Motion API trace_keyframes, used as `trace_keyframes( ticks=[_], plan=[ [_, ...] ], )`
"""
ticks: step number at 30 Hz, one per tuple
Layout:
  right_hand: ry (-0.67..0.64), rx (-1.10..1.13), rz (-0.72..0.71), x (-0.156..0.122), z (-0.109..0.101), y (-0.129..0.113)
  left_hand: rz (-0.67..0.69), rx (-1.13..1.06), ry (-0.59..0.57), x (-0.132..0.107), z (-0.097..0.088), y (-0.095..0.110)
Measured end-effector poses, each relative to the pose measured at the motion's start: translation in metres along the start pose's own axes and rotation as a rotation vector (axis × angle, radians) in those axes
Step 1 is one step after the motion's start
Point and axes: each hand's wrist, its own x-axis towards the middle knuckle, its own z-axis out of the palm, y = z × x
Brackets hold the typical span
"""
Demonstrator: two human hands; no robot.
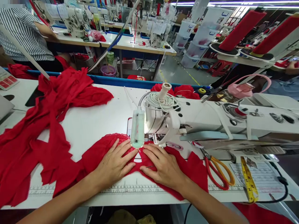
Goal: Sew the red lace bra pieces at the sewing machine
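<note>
While 2 hands lie flat on it, the red lace-edged piece point(94, 154) sits mid-bench, between the near edge and the sewing machine point(196, 115). Lamp point(137, 127) hides whether cloth is under the foot. Looks light, soft, limp, probably a bit stretchy; no stiffness to push against, so likely to ripple or skew if dragged from 1 side. Lace edge probably the delicate part, could snag. Best hold: flat fingertips on plain cloth, either side of the narrow middle with the small gap, no pinching of lace.

Left hand point(114, 161) is palm down, fingers spread, on the left part; right hand point(161, 163) likewise on the right part. Hands apart, thumbs near each other, neither clamped on anything.

Further out: printed ruler point(130, 189) along the bench's point(93, 124) near edge; scissors point(218, 172) right of the cloth; yellow tape measure point(249, 180) toward the near right corner; loose red fabric pile point(58, 93) over the left end.
</note>
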Motion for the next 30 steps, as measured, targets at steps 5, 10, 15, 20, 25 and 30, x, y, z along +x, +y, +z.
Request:
trace_keyframes(
  ticks=[5, 10, 15, 20, 25, 30],
  plan=[
    [-0.084, 0.064, 0.013, -0.004, -0.009, 0.004, -0.027, 0.003, -0.081, -0.004, -0.001, 0.000],
    [-0.114, 0.085, 0.007, -0.009, -0.014, 0.011, -0.052, -0.013, -0.114, -0.008, -0.006, -0.003],
    [-0.111, 0.086, -0.007, -0.010, -0.015, 0.013, -0.056, -0.015, -0.109, -0.009, -0.007, -0.005],
    [-0.094, 0.094, -0.003, -0.010, -0.014, 0.013, -0.050, -0.019, -0.108, -0.009, -0.007, -0.005],
    [-0.133, 0.071, 0.014, -0.010, -0.016, 0.012, -0.058, -0.028, -0.109, -0.009, -0.007, -0.005],
    [-0.137, 0.055, 0.003, -0.009, -0.016, 0.011, -0.049, -0.012, -0.105, -0.010, -0.007, -0.004]
  ],
)
